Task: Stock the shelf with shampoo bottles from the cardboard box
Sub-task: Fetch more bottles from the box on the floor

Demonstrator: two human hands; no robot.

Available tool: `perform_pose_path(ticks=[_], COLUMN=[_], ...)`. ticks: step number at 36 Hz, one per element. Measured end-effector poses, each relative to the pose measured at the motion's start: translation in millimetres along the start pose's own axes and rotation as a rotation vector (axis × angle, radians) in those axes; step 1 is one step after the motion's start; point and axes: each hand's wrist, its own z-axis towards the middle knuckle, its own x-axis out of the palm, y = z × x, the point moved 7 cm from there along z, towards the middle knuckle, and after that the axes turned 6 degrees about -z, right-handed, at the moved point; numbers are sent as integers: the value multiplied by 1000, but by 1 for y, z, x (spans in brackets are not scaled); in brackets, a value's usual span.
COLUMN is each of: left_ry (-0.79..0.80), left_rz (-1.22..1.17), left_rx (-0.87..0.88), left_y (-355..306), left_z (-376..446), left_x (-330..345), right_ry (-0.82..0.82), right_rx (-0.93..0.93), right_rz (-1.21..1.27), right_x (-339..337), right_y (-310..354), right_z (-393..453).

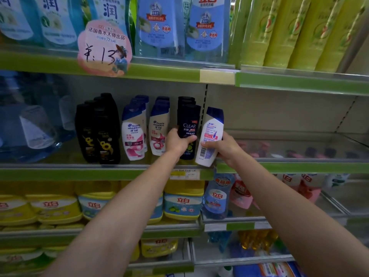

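My left hand (176,141) grips a dark Clear shampoo bottle (188,124) standing at the front of its row on the middle shelf (83,170). My right hand (223,147) holds a white shampoo bottle with a blue cap (210,136), back label toward me, tilted just right of the Clear bottle at the shelf's front edge. Left of these stand rows of white Head & Shoulders bottles (133,132) and black sunflower bottles (99,130). The cardboard box is out of view.
A bare stretch of the adjoining shelf section (289,144) lies to the right behind a clear front rail. Large blue water jugs (30,120) fill the left. Refill pouches sit on the shelf above (163,27), and yellow detergent tubs (56,208) on the shelf below.
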Motion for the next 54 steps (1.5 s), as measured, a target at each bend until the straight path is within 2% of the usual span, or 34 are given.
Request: perform_pose_path(ticks=[6, 12, 16, 21, 33, 46, 54], left_ry=[25, 32, 26, 38, -22, 4, 16], left_rz=[168, 217, 312, 490, 706, 737, 748], left_rx=[41, 10, 56, 113, 83, 90, 122], left_y=[0, 10, 9, 8, 15, 13, 13], left_z=[-1, -4, -7, -10, -13, -18, -27], left_x=[-3, -17, -30, -49, -100, -109, -103], right_ry=[-7, 9, 37, 73, 79, 5, 15], right_rx=[4, -41, -71, -118, -148, -88, -79], right_rz=[-7, -74, -145, -278, -316, -389, -610], right_x=[-2, -2, 4, 27, 100, 125, 122], right_y=[0, 5, 9, 17, 37, 30, 28], right_z=[0, -10, -15, -17, -8, 9, -1])
